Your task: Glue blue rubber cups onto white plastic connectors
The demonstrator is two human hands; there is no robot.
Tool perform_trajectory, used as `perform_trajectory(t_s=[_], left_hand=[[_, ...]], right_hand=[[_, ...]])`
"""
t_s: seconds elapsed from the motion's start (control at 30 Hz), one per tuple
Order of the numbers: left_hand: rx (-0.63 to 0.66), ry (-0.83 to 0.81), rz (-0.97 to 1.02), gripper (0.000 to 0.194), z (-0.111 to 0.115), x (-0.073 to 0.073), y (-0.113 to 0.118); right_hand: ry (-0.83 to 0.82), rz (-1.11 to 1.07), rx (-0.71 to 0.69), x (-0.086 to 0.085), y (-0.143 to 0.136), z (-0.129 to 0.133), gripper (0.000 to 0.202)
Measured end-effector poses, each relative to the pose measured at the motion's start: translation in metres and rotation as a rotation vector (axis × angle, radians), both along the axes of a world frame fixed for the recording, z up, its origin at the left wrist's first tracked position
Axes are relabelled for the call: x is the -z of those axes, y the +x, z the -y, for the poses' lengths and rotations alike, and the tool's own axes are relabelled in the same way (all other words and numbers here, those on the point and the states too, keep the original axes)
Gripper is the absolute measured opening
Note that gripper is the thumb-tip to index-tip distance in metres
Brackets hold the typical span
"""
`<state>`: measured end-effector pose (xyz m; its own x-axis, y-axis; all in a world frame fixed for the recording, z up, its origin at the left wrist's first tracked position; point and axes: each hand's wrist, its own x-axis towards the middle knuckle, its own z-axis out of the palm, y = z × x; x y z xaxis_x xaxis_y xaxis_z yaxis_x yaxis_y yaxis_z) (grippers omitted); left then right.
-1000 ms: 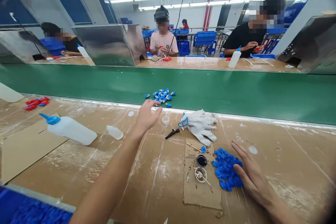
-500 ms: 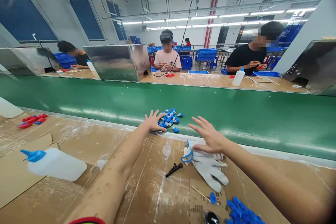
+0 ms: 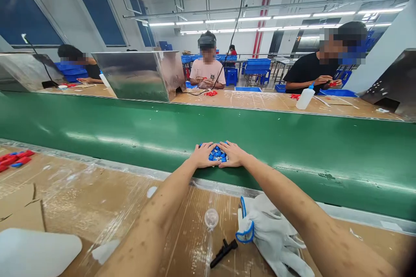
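A pile of small blue plastic parts [image 3: 218,154], with some whitish bits, sits on the green conveyor belt [image 3: 130,125] close to its near edge. My left hand [image 3: 204,155] curves round the pile's left side. Opposite it, my right hand [image 3: 233,154] cups the right side. Fingertips and thumbs of both hands nearly meet, so the parts are enclosed between them and partly hidden. Below my right forearm lies a white work glove [image 3: 273,229] with blue trim. A black plastic piece [image 3: 224,252] and a clear round piece [image 3: 211,218] rest between my forearms.
At the lower left lies a white bottle [image 3: 35,251], cut off by the frame. Red and blue parts [image 3: 14,160] sit beyond it. Across the belt, several people work at a bench with metal boxes [image 3: 139,75] and an upright white bottle [image 3: 305,97].
Both hands have come together round the blue parts, the right one moving in from the side. The parts are now bunched tighter. The view has tilted and shifted closer to the belt.
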<state>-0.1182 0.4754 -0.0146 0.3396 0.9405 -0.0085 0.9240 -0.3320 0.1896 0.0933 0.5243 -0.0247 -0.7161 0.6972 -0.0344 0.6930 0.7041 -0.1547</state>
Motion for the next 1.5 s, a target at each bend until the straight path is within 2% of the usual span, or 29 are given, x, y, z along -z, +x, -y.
perform_trajectory(t_s=[0.13, 0.23, 0.47, 0.73, 0.93, 1.13, 1.23, 1.33, 1.43, 1.5], left_hand=[[0.010, 0.069, -0.001, 0.054, 0.006, 0.002, 0.008], [0.020, 0.090, -0.004, 0.042, 0.015, 0.003, 0.019], [0.002, 0.077, -0.006, 0.038, 0.022, -0.002, 0.039], [-0.039, -0.056, 0.122, 0.037, 0.007, -0.012, 0.054], [-0.188, -0.175, 0.391, 0.036, -0.005, -0.018, 0.041], [-0.426, -0.310, 0.824, 0.038, 0.009, -0.028, 0.027], [-0.531, -0.339, 1.094, 0.039, 0.021, -0.042, 0.026], [-0.586, -0.328, 1.369, 0.039, 0.037, -0.069, 0.025], [-0.587, -0.276, 1.620, 0.033, 0.067, -0.105, 0.018], [-0.562, -0.224, 1.752, 0.021, 0.100, -0.125, 0.011]], right_hand=[[0.095, -0.011, 0.062, -0.001, 0.003, 0.014, 0.056], [0.130, 0.001, 0.129, -0.003, 0.005, 0.027, 0.040], [0.104, 0.041, 0.247, -0.009, 0.004, 0.044, 0.037], [-0.034, -0.115, 0.398, -0.017, 0.017, 0.046, 0.037], [-0.227, -0.371, 0.572, -0.025, 0.041, 0.040, 0.036], [-0.473, -0.632, 0.741, -0.041, 0.052, 0.049, 0.039], [-0.537, -0.742, 0.748, -0.058, 0.048, 0.057, 0.039], [-0.559, -0.823, 0.695, -0.084, 0.040, 0.070, 0.038], [-0.573, -0.849, 0.543, -0.115, 0.026, 0.095, 0.037], [-0.594, -0.817, 0.384, -0.129, 0.014, 0.121, 0.039]])
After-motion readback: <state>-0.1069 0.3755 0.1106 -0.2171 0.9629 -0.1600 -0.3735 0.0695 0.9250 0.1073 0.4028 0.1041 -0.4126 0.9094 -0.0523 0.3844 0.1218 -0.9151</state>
